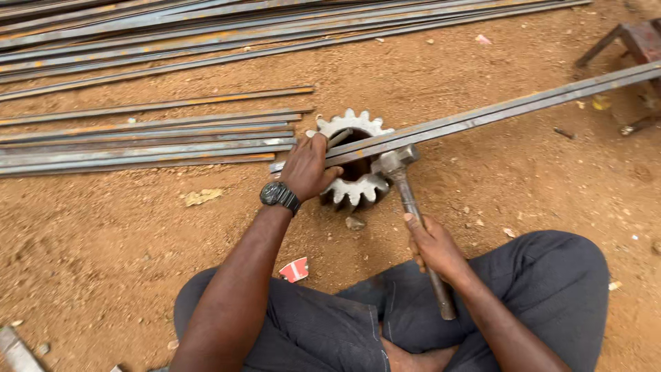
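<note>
I sit cross-legged on red dirt. A large toothed steel gear [358, 189] lies on the ground in front of me. Two long flat steel bars [496, 114] rest across its top, running up to the right. My left hand [306, 169], with a black wristwatch, presses down on the near end of the bars at the gear. My right hand [434, 248] grips the metal handle of a hammer [406, 193]. The hammer head [394, 160] rests against the bars on the gear.
Cut flat bars [144, 141] lie stacked on the ground at left. A longer pile of bars [206, 34] runs along the top. A rusty metal stand [637, 41] sits at the upper right. A red scrap [295, 270] lies by my knee.
</note>
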